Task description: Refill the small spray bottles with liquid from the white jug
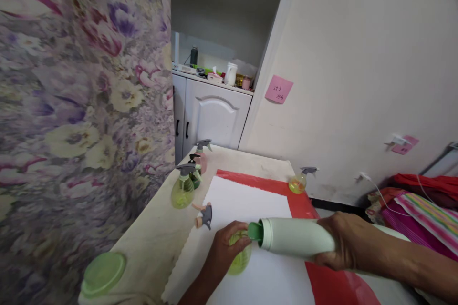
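Observation:
My left hand is closed around the neck of a yellow-green spray bottle body without its head, standing on a white sheet. My right hand grips a pale green bottle, tipped nearly level with its open mouth facing the small bottle. Something green shows between the two mouths; whether it is liquid or a spout I cannot tell. Left of my left hand lies a loose grey spray head. Fingers hide part of the small bottle's neck.
A yellow-green spray bottle, a dark pump bottle and a pink spray bottle line the table's left edge. Another spray bottle stands on red material at right. A green-lidded container is at near left.

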Demonstrator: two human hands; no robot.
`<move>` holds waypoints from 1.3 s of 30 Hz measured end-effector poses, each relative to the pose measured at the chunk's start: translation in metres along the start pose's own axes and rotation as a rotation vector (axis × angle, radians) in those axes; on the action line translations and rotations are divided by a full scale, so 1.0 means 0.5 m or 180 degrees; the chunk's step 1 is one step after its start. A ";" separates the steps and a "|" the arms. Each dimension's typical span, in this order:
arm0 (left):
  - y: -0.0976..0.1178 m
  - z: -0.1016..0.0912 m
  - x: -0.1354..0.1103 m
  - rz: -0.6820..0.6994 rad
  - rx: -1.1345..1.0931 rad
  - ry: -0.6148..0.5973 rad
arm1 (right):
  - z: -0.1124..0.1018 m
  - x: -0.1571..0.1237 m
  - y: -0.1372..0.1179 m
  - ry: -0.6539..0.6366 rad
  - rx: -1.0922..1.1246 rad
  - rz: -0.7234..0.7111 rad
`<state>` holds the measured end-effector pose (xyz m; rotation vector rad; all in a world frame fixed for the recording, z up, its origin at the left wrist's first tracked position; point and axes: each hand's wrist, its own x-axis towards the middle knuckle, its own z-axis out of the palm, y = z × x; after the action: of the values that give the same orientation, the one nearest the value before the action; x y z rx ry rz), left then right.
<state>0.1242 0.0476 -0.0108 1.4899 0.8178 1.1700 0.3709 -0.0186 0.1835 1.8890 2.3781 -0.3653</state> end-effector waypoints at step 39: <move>-0.005 -0.001 0.001 -0.0030 -0.0035 -0.0021 | 0.011 0.000 0.011 -0.0072 -0.0025 0.0119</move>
<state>0.1239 0.0487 -0.0129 1.4789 0.8119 1.1603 0.3759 -0.0187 0.1776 1.9125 2.3232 -0.3721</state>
